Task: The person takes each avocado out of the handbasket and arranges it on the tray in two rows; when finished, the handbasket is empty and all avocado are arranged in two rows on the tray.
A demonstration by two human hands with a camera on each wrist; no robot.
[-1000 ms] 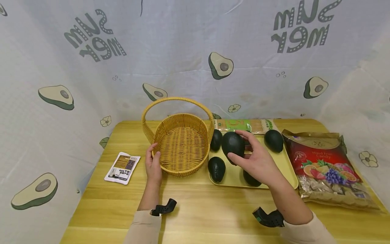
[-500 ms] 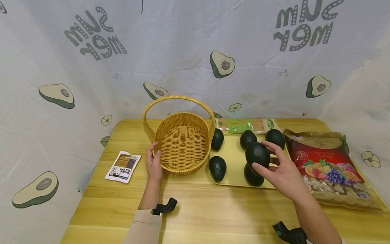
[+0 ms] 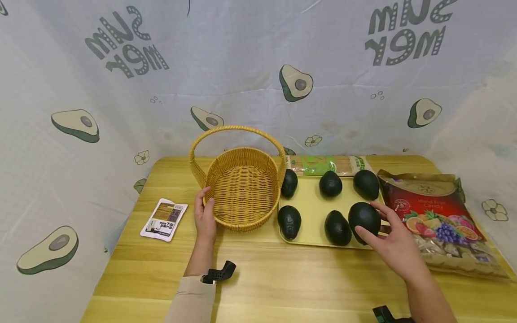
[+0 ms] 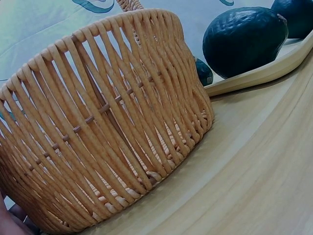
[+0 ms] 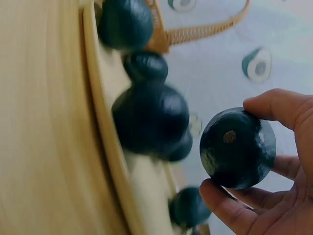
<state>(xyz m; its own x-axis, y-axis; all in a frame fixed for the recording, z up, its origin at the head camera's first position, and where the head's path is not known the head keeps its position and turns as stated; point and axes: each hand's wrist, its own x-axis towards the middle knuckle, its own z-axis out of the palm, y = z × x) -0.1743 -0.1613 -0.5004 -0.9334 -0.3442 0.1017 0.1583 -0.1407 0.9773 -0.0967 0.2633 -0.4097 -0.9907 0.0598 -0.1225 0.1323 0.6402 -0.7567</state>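
Observation:
A yellow wicker basket [image 3: 242,197] with a tall arched handle stands in the middle of the table. My left hand [image 3: 206,220] holds its left side, thumb at the rim; in the left wrist view the woven wall [image 4: 107,112] hides most of that hand. Between the thumb and fingertips of my right hand [image 3: 397,244] is a dark green avocado [image 3: 364,220], its stem scar showing in the right wrist view. That avocado is over the front right part of the pale yellow tray [image 3: 308,204]. Several more avocados [image 3: 338,228] lie on the tray in two rows.
A red bag of mixed fruit candy [image 3: 436,220] lies right of the tray, close to my right hand. Along the tray's back edge is a flat packet of noodles [image 3: 319,165]. A small white pouch [image 3: 164,220] rests left of the basket. Printed curtain [image 3: 250,67] hangs behind.
My right hand has carried the avocado rightward and down, from beside the basket to the tray's front right. The left hand and basket have stayed in place.

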